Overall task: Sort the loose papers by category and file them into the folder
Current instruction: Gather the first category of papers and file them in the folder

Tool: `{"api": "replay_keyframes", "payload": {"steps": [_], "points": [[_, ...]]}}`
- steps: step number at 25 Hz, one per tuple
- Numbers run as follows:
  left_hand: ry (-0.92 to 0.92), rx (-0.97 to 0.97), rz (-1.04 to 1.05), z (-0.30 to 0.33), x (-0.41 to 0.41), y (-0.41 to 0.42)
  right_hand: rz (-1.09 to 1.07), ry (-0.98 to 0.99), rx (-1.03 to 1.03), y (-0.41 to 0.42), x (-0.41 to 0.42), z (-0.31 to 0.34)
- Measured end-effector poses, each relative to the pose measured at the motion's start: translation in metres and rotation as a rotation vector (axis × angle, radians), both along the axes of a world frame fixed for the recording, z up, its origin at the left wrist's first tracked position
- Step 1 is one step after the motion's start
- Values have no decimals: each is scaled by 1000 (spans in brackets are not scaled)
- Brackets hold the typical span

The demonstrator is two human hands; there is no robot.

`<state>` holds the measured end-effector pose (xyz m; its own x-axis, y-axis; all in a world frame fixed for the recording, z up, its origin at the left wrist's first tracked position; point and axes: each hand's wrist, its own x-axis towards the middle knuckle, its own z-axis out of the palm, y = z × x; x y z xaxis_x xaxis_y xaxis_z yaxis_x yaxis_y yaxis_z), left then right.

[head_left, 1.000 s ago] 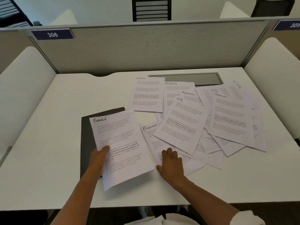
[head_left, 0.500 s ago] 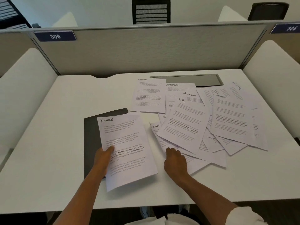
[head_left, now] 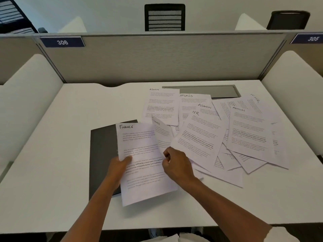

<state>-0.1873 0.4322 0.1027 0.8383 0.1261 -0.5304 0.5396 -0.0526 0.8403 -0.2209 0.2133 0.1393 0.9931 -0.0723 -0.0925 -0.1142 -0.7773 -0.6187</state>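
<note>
My left hand (head_left: pixel 117 169) grips a sheet headed FINANCE (head_left: pixel 139 159) by its left edge, held above a dark grey folder (head_left: pixel 102 151) lying flat on the desk. My right hand (head_left: pixel 175 165) pinches the lower edge of a second sheet headed FINANCE (head_left: pixel 163 135), lifted and curling beside the first. To the right lies a loose pile of printed sheets: an HR sheet (head_left: pixel 199 137), ADMIN sheets (head_left: pixel 161 105) (head_left: pixel 250 131) and a SPORTS sheet (head_left: pixel 194 100), overlapping one another.
The white desk (head_left: pixel 52 154) is walled by a grey partition (head_left: pixel 157 56) behind and white side panels. A metal cable tray lid (head_left: pixel 222 90) sits at the back under the papers' edge. The desk's front edge is near my body.
My right hand has pulled the second FINANCE sheet out from under the pile and lifted it leftward toward the sheet in my left hand. The left hand stays closed on its sheet.
</note>
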Motion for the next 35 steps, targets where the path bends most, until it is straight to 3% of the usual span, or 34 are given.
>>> {"api": "replay_keyframes", "payload": {"steps": [7,13,20,26,30,33,35], "points": [[-5,-78,-100,19,7,-24,96,-45,0,45,-3,8],[-42,-301,-60,33,6,-32,116,-20,62,65,-11,10],[-145,-98,-50,30,10,-25,187,-61,101,64,0,11],[-209,-158,-52,39,12,0,-97,-207,199,14,32,14],[-229,-187,-142,48,13,9,-164,39,389,-17,53,24],[-262,-219,-166,55,15,1,-138,93,657,-37,58,25],[-281,-269,-164,60,15,-12,-124,63,720,-47,54,25]]}}
